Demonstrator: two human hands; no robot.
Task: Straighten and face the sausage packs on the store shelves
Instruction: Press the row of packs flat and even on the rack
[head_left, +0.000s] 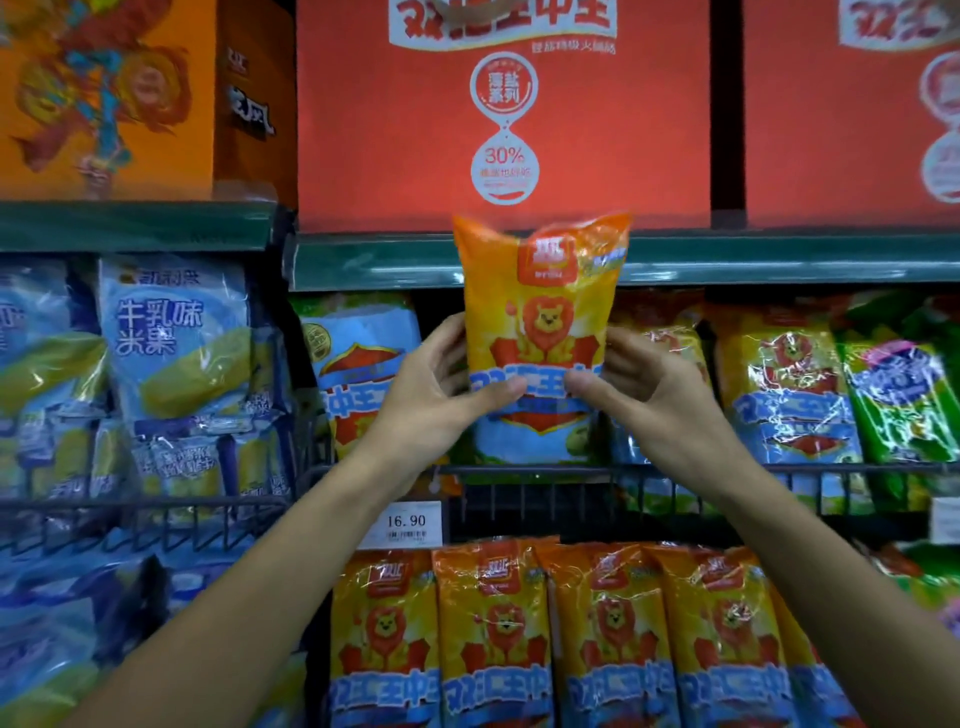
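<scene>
An orange and yellow plastic sausage pack with a lion picture (537, 332) is held upright in front of the middle shelf, its front turned to the viewer. The grip of the left hand (441, 384) is clamped on the left edge of this pack, with the thumb laid across the front, and the grip of the right hand (644, 387) is clamped on the right edge in the same way. The lower edge of the pack is near the black wire rail (779, 470) of the middle shelf; whether it already touches the shelf cannot be told.

The task seems to be in its middle part. On the lower shelf a row of similar orange lion packs (561, 639) is standing upright and faced, so this part looks done. On the middle shelf, the blue and yellow pack to the left (358, 364) is leaning, and the yellow and green packs to the right (841, 395) are tilted and crowded. These are probably still to be straightened, after the held pack is set in its place.
</scene>
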